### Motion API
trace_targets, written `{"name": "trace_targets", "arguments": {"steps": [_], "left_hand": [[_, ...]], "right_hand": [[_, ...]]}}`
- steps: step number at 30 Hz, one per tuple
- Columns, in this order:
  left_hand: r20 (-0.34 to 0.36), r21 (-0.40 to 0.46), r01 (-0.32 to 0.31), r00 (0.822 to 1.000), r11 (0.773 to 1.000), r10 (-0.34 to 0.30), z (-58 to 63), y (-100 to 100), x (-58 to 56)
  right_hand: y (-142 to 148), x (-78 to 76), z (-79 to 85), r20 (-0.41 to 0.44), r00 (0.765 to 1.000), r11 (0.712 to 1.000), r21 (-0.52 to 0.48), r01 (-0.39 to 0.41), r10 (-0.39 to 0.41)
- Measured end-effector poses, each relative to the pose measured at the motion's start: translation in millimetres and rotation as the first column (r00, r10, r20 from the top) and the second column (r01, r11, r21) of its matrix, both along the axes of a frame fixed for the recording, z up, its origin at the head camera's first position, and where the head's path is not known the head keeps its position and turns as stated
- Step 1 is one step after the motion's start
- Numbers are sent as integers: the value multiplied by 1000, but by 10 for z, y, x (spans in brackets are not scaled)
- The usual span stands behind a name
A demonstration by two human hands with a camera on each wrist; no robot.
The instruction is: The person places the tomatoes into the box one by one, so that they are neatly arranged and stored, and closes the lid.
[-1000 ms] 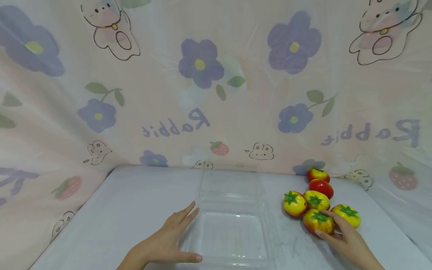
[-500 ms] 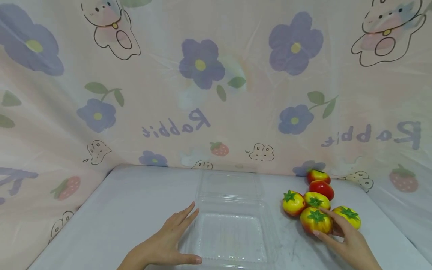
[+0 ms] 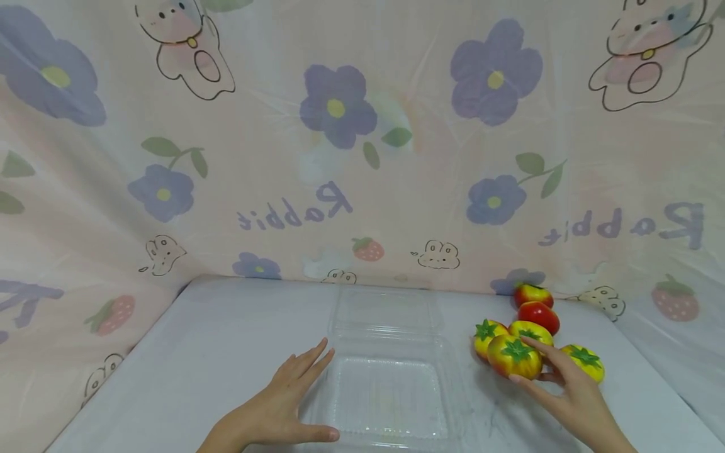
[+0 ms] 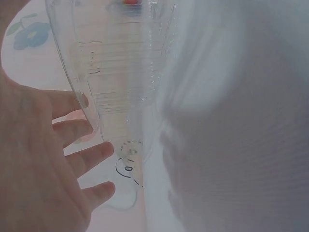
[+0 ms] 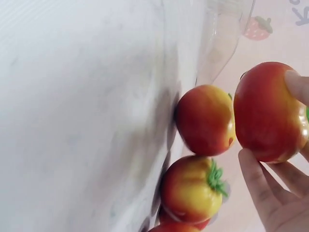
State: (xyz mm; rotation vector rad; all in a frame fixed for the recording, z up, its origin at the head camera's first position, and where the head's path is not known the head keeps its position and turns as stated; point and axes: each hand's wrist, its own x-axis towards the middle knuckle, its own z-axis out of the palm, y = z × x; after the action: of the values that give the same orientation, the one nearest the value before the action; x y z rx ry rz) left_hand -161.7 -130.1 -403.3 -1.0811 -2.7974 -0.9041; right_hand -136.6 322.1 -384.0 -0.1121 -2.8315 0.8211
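My right hand (image 3: 572, 393) holds a yellow and red tomato (image 3: 514, 357) with a green leafy top between thumb and fingers. In the right wrist view, this held tomato (image 5: 270, 111) is raised off the table, apart from the white surface. On the left, my left hand (image 3: 277, 402) has its fingers spread beside a clear plastic box (image 3: 391, 402) with its lid (image 3: 385, 311) folded back. The left wrist view has the straight fingers (image 4: 89, 159) at the box's side wall (image 4: 120, 87), some of them touching its rim.
Several other tomatoes lie in a cluster at the right: a yellow one (image 3: 584, 362) by the right hand, a red one (image 3: 539, 316) farther back. A patterned curtain (image 3: 396, 176) closes off the back of the white table (image 3: 238, 340).
My right hand has lifted the tomato off the table and carried it left and upward, partly in front of the other tomatoes. The left hand and box have stayed put.
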Motion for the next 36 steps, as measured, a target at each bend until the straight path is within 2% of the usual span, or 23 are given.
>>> {"name": "trace_targets", "arguments": {"steps": [3, 10, 15, 22, 26, 36], "left_hand": [[-16, -5, 3, 1000, 1000, -3, -4, -3, -2], [48, 5, 5, 999, 1000, -6, -15, -1, -22], [47, 7, 6, 999, 1000, -6, -22, -1, -31], [32, 13, 9, 999, 1000, -9, -22, -2, -13], [14, 9, 10, 1000, 1000, -10, -27, -11, -7], [50, 15, 10, 999, 1000, -11, -46, -12, -28]], "right_hand": [[-72, -13, 29, -30, 999, 1000, 1, -13, 13], [-219, -59, 106, -72, 996, 998, -18, -58, 56], [-312, -102, 155, -91, 992, 994, -49, -94, 89], [-450, -138, 179, -75, 993, 992, -79, -98, 92], [-560, -157, 201, -60, 991, 986, -109, -127, 121], [-828, -191, 273, -70, 977, 954, -211, -211, 201]]}}
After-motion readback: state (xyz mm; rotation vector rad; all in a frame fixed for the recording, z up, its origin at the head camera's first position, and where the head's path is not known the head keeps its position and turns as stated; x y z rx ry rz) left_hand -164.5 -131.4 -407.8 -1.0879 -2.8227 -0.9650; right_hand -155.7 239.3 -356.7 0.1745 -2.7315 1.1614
